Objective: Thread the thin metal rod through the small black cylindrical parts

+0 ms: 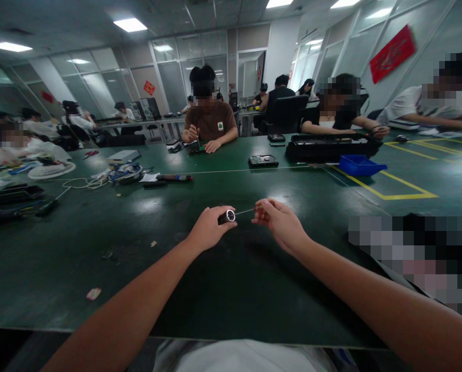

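Note:
My left hand is closed around a short dark cylinder; its end, rimmed by a bright ring, faces toward the right. Thumb and fingers grip it from both sides just above the green table. Across from it, my right hand pinches a thin, light-coloured rod or wire. The rod's far tip reaches the ringed end of the cylinder; whether it goes inside I cannot tell. My right fingers hide the rod's other end.
At the left lie a tool with a dark handle, bundled cables and a white round grille. Hard drives, a long black casing and a blue bin stand farther back. A person in brown works opposite.

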`<act>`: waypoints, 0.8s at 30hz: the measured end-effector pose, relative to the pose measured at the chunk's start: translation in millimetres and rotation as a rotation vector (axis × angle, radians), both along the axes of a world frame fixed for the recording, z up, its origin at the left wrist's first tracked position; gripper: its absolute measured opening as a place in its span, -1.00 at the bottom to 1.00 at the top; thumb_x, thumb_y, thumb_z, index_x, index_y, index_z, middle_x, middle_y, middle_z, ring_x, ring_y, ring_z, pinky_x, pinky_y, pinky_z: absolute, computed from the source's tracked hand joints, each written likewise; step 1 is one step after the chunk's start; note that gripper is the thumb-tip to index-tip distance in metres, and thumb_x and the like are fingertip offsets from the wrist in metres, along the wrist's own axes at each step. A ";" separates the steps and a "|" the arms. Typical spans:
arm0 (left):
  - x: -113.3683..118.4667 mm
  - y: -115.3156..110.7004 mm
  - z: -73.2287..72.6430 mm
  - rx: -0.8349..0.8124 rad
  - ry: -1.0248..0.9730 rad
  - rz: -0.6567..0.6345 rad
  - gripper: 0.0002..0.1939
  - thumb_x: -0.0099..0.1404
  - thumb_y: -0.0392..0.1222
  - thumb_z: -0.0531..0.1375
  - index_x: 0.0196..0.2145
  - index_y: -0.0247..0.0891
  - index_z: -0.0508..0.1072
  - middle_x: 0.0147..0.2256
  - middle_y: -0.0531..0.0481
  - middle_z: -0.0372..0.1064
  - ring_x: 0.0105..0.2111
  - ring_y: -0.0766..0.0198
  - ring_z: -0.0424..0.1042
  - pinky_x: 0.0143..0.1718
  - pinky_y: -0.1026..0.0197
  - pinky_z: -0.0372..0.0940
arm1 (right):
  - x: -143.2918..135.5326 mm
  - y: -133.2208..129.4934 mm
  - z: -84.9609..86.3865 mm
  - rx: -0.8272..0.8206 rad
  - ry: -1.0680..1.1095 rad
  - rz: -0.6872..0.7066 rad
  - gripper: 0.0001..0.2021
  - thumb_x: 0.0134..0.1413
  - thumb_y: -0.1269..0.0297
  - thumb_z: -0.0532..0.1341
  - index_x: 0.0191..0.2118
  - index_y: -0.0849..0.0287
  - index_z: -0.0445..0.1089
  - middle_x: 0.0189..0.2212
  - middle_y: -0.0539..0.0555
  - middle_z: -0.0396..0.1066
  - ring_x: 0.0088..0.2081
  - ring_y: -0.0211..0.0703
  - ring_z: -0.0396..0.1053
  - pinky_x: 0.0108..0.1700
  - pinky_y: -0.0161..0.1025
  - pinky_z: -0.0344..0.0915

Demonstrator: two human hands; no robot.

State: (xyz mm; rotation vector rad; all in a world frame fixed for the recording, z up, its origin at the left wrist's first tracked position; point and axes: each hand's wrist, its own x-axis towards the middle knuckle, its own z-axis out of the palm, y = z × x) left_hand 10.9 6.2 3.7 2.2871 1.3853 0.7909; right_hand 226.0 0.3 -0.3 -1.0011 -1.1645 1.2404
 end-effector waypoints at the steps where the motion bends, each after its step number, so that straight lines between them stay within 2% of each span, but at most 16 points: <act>1: -0.4 0.7 0.1 0.025 0.022 -0.012 -0.64 0.27 -0.11 0.28 0.03 -0.09 0.46 -0.02 -0.02 0.46 0.01 0.09 0.39 0.23 -0.13 0.06 | 0.5 1.5 0.3 -0.080 0.096 0.007 -0.76 0.17 0.07 0.18 -0.30 0.16 0.37 -0.48 0.00 0.33 -0.45 -0.19 0.36 -0.21 -0.07 0.43; 4: -3.0 3.9 -0.6 0.073 0.111 -0.007 -0.64 0.28 -0.14 0.27 0.04 -0.08 0.45 -0.03 -0.02 0.45 0.03 0.08 0.37 0.28 -0.26 -0.12 | 3.2 4.8 0.1 -0.157 0.160 -0.011 -0.75 0.16 0.06 0.19 -0.36 0.15 0.33 -0.52 -0.01 0.30 -0.51 -0.21 0.32 -0.25 -0.06 0.46; 8: -6.0 6.5 -2.9 0.049 0.135 0.012 -0.64 0.27 -0.12 0.28 0.03 -0.09 0.46 -0.04 -0.03 0.46 0.00 0.07 0.37 0.26 -0.27 -0.08 | 3.5 4.7 -0.9 -0.055 0.032 -0.054 -0.74 0.15 0.01 0.18 -0.32 0.12 0.32 -0.48 0.01 0.32 -0.45 -0.17 0.36 -0.23 -0.06 0.47; 13: -4.2 4.0 -2.8 0.009 0.144 0.008 -0.63 0.27 -0.09 0.28 0.03 -0.09 0.46 -0.04 -0.03 0.46 0.00 0.06 0.37 0.26 -0.26 -0.08 | 0.7 2.6 -0.9 0.043 -0.049 -0.101 -0.72 0.14 0.00 0.18 -0.29 0.14 0.34 -0.42 0.02 0.35 -0.42 -0.21 0.36 -0.25 -0.12 0.46; 20: -1.8 3.7 -6.9 -0.012 0.164 -0.020 -0.60 0.27 -0.08 0.27 0.07 -0.05 0.44 0.02 -0.04 0.44 0.07 0.04 0.34 0.26 -0.29 -0.12 | 2.6 -7.0 5.0 0.262 -0.510 -0.132 -0.73 0.28 0.05 0.09 -0.24 0.15 0.37 -0.46 0.02 0.44 -0.38 -0.14 0.44 -0.23 -0.13 0.34; 24: -1.8 4.8 -9.4 -0.021 0.179 -0.039 -0.59 0.27 -0.06 0.27 0.08 -0.05 0.43 0.03 -0.05 0.43 0.09 0.03 0.32 0.27 -0.30 -0.13 | 0.4 -14.7 10.7 0.346 -0.644 -0.119 -0.78 0.29 0.12 0.08 -0.24 0.13 0.36 -0.44 0.03 0.46 -0.39 -0.14 0.44 -0.31 -0.19 0.29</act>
